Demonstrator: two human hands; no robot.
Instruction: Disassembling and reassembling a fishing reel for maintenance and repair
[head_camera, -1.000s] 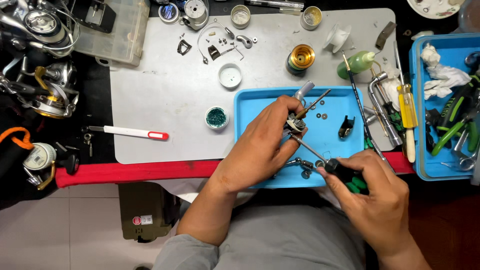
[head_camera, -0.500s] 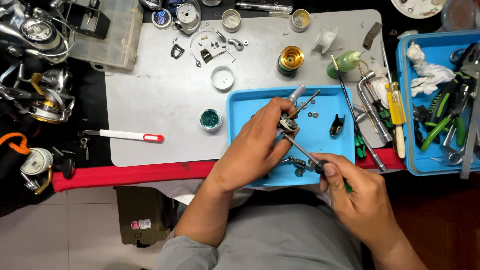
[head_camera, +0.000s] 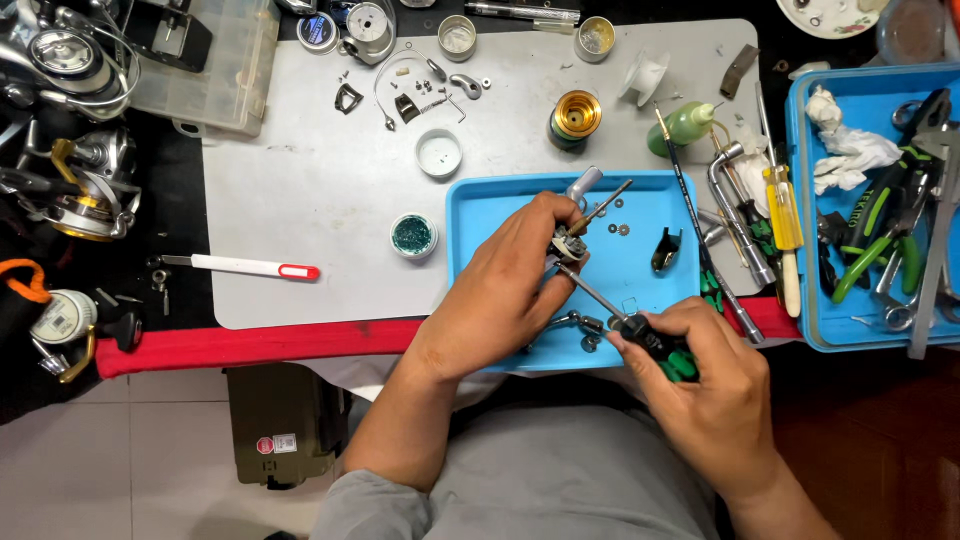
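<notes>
Reel part (head_camera: 570, 243) held above blue tray (head_camera: 480, 200).

A small repair workbench for fishing reels is shown: spinning reels (head_camera: 70, 120) are piled at the left, loose reel parts are scattered over a grey mat (head_camera: 320, 190), and pliers and wrenches are kept in a blue tray (head_camera: 815, 330) at the right.

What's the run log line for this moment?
left hand: holds reel part | right hand: screwdriver tip on part | over blue tray
</notes>
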